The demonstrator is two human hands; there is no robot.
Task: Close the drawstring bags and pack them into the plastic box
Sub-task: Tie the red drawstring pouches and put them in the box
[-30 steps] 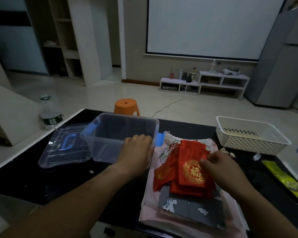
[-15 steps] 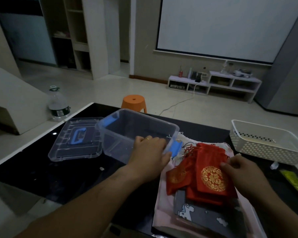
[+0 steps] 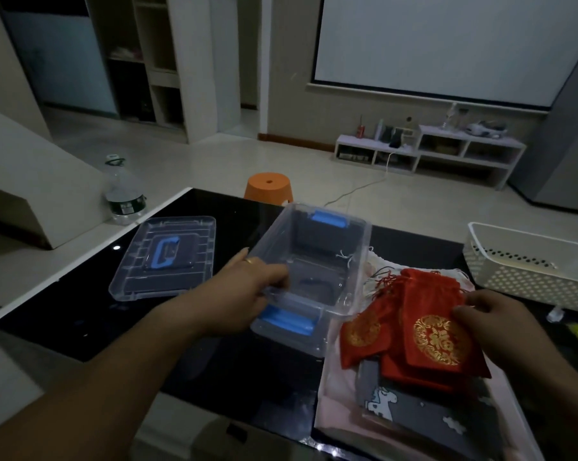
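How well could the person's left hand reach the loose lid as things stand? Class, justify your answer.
Probably yes, after letting go: the left hand grips the plastic box rim. The lid lies flat on the table just left of it, with nothing on top or between.

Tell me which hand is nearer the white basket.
Right. The right hand pinches the red bag, close on the near side of the white basket. The left hand grips the plastic box, well to the basket's left.

Bare forearms (image 3: 131,361); seemingly gold ring (image 3: 249,260) on left hand (image 3: 244,294).
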